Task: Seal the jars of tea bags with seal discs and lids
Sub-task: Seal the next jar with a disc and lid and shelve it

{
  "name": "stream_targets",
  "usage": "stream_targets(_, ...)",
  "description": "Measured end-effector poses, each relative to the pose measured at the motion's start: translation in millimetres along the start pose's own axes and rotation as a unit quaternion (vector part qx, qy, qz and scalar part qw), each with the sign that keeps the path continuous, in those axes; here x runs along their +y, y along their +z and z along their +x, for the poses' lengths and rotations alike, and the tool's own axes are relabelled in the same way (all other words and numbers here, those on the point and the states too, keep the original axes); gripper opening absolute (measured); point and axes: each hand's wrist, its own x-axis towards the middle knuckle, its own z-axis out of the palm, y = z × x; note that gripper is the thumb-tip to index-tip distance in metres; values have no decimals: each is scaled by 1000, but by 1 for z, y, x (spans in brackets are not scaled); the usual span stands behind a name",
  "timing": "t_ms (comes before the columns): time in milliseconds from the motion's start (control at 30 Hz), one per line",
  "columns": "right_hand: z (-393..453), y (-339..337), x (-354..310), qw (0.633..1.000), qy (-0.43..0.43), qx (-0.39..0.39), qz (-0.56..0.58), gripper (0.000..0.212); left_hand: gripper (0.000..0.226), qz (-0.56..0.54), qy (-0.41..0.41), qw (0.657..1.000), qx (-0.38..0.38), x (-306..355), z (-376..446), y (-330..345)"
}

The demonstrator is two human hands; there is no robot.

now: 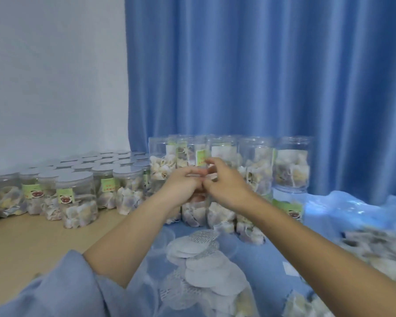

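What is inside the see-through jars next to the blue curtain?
The open jars hold whitish tea bags with strings, piled loosely. The two hands, left and right, cover the middle jars, so what is inside those stays partly hidden.

Background of the work area. A blue pleated curtain [261,88] fills the centre and right, hanging in vertical folds with soft highlights. Left of the curtain stands a plain white wall [55,72]. Below the wall, left of the curtain's foot, lies a light wooden surface [28,245].
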Motion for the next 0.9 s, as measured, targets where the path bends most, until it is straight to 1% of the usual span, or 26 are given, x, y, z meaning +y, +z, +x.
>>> stream_targets(67,0,-26,18,999,19,30,-7,62,24,7,-6,1000,-7,6,9,34)
stream_targets(133,4,-48,34,997,34,64,-6,70,25,-2,-10,1000,2,10,20,61)
stream_targets(200,10,-66,50,994,53,96,-26,77,31,-11,-3,1000,7,12,34,80)
stream_targets(333,27,-79,73,983,100,113,-101,93,45,-2,3,1000,12,11,61,97)
stream_targets(400,38,-80,80,977,103,130,-134,96,47,-10,-7,1000,16,8,70,97)
stream_targets(467,50,-81,87,971,110,144,-155,92,47,-39,-25,999,15,4,75,96)
stream_targets(533,57,-83,94,969,131,130,-163,75,47,-50,-33,998,19,2,78,95)
stream_targets(600,58,-82,99,974,132,128,-135,54,48,-37,-32,999,21,2,79,93)
stream_targets(633,56,-81,101,976,125,139,-112,48,48,-27,-31,999,18,3,79,92)
stream_targets(700,47,-81,103,977,105,169,-81,44,47,1,-30,1000,3,5,75,94)
stream_targets(800,25,-87,100,975,42,201,-83,46,55,32,-13,999,-20,11,64,98)
stream_targets(900,5,-100,91,979,-12,181,-93,49,67,45,25,998,-21,20,50,101)
